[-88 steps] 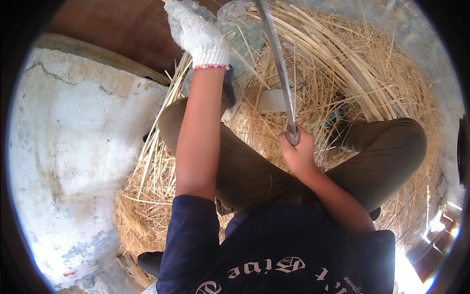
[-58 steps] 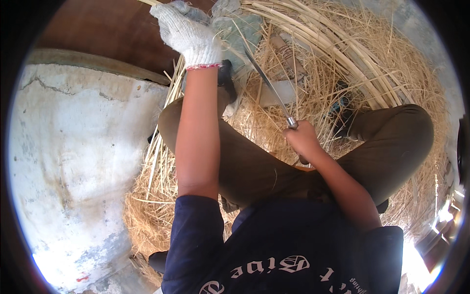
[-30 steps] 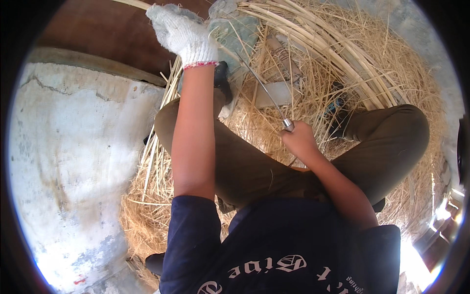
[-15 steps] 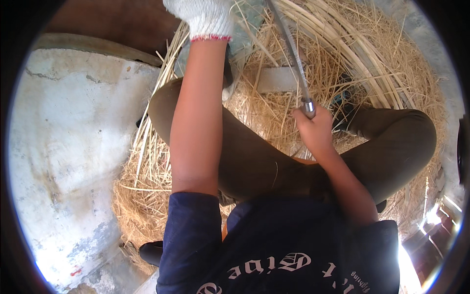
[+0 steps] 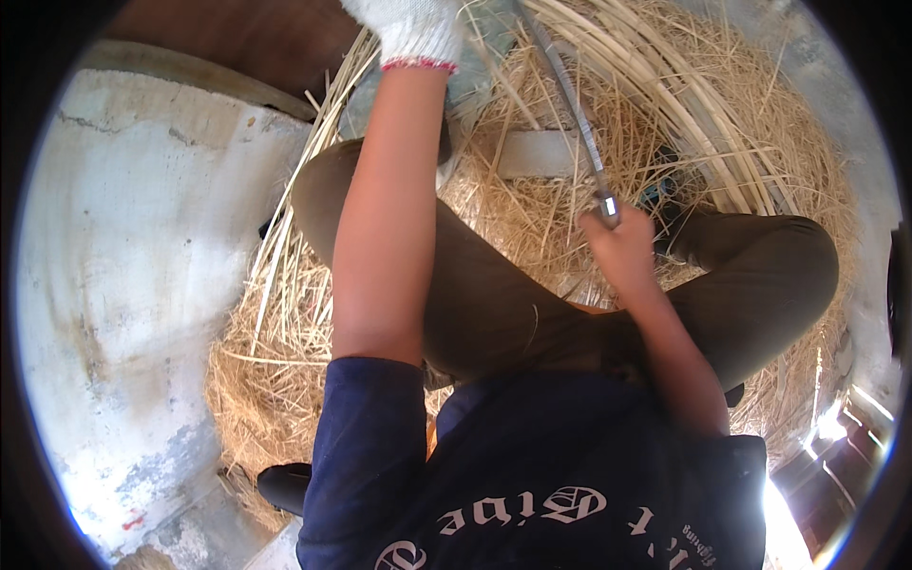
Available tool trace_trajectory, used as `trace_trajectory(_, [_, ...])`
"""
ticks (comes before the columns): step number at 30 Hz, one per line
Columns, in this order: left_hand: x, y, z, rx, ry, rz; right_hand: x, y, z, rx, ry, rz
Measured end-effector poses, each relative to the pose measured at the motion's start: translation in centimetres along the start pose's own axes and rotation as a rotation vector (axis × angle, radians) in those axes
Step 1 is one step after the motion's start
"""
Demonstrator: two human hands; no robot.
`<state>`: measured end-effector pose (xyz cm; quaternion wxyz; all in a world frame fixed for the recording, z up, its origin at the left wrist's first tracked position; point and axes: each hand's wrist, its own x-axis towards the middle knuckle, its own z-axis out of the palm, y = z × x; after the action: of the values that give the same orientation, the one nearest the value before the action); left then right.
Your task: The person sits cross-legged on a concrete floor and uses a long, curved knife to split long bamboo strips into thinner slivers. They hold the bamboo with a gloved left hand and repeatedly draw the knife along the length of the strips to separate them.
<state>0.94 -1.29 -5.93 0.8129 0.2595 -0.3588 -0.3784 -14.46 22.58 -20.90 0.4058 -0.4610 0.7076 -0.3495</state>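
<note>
My right hand (image 5: 622, 247) is wrapped round the handle of a long knife (image 5: 573, 103). Its narrow grey blade rises away from me, up past the upper edge of the picture. A white knitted glove with a red cuff covers my left hand (image 5: 415, 30) at the top, left of the blade. Its fingers lie beyond the edge, so what they hold is hidden. Close to the blade's right side, long pale split strips (image 5: 698, 104), which look like bamboo or cane, curve across the floor. A pale block (image 5: 537, 154) lies between my feet, left of the blade.
Dry straw-like shavings (image 5: 275, 380) cover the floor around my crossed legs (image 5: 513, 294). More strips (image 5: 285, 237) lean beside my left knee. A worn whitewashed wall (image 5: 161, 256) stands on the left, with a brown panel (image 5: 237, 43) at the upper left.
My gloved left hand has shifted slightly right and up. My right hand and the knife handle have moved a little to the right, with the grip kept.
</note>
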Motion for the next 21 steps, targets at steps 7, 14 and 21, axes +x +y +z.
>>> trace_trajectory(7, [-0.7, -0.7, 1.0, -0.034, -0.013, -0.022, 2.9, 4.2, 2.0, -0.25, -0.116, 0.172])
trace_trajectory(14, [-0.8, 0.8, 1.1, -0.087, -0.026, -0.02, 2.0, 1.7, 1.1, 0.084, -0.209, 0.408])
trace_trajectory(21, [-2.5, 7.5, 1.5, -0.059, -0.115, 0.195, -0.6, 0.7, -1.0, 0.003, -0.31, 0.294])
